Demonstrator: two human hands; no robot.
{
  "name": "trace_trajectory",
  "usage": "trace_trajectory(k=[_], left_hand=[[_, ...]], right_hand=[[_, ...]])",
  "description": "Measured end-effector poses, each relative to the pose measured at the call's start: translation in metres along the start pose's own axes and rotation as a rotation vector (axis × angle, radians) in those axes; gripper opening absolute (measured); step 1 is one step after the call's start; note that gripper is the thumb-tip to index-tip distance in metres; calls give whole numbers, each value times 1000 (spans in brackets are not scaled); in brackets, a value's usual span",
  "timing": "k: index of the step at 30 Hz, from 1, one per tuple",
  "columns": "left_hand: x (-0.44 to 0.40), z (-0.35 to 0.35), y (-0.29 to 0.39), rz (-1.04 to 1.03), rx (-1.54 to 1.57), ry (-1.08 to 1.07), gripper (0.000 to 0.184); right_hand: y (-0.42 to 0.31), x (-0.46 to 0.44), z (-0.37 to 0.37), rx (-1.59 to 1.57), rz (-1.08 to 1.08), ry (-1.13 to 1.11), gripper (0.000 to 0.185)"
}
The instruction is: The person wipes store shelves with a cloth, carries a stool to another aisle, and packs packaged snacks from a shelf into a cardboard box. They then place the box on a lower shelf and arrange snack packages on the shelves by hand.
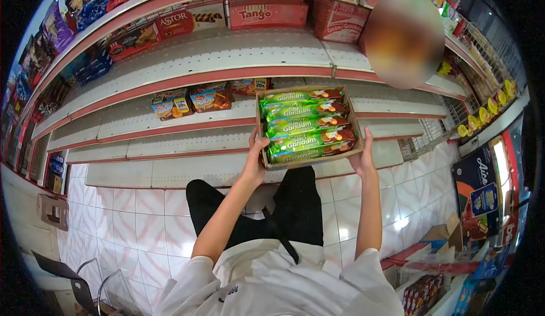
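Between my two hands is an open cardboard box (309,163) with several green and brown Sari Gandum biscuit packs (304,127) lying in rows inside it. My left hand (255,156) grips the box's left side, thumb over the rim. On the opposite side my right hand (361,156) holds the right edge near the lower corner, its fingers partly hidden under the box. The box is held in front of the lower shelves, above my knees, tilted so its contents face me.
Ahead stands a metal shelf unit (227,49) with red-edged tiers. Small blue and orange snack boxes (210,98) sit on a middle tier, and a Tango box (268,12) is higher up. A wire rack (477,55) stands at right, a chair (74,282) at lower left.
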State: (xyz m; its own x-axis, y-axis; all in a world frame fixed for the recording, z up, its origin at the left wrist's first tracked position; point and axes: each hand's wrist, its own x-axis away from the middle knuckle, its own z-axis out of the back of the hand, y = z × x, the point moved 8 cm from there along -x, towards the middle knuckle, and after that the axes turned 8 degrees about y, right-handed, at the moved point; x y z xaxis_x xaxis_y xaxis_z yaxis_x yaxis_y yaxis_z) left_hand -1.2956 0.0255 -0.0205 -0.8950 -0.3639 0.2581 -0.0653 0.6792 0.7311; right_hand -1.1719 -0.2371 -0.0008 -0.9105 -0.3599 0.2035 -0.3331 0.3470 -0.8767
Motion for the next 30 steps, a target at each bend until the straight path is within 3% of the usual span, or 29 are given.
trace_trajectory(k=[5,9,11,13,16,18,20,25,28,30], left_hand=[[41,23,9,82,-144,-88,72],[74,72,25,-37,-183,-66,70],[77,102,25,30,147,-62,67],[79,126,18,124,424,-25,53],[96,146,7,203,614,-55,50],[109,166,-8,205,679,-31,50],[117,184,-17,195,714,-5,50],[121,215,-23,193,733,31,50],[120,226,-22,199,744,40,50],[118,230,-23,210,752,38,50]], right_hand=[[40,21,17,-4,-88,-4,72],[77,56,-8,132,-73,-10,66],[97,72,-22,168,-42,36,61],[152,78,-28,-72,-227,-81,60],[199,92,-77,-203,-331,-203,75],[206,104,-124,-92,-347,-327,100],[206,106,-149,39,-271,-353,106],[208,94,-168,218,-369,-389,100],[175,74,-186,685,-203,-565,88],[116,67,-217,1086,13,-525,74]])
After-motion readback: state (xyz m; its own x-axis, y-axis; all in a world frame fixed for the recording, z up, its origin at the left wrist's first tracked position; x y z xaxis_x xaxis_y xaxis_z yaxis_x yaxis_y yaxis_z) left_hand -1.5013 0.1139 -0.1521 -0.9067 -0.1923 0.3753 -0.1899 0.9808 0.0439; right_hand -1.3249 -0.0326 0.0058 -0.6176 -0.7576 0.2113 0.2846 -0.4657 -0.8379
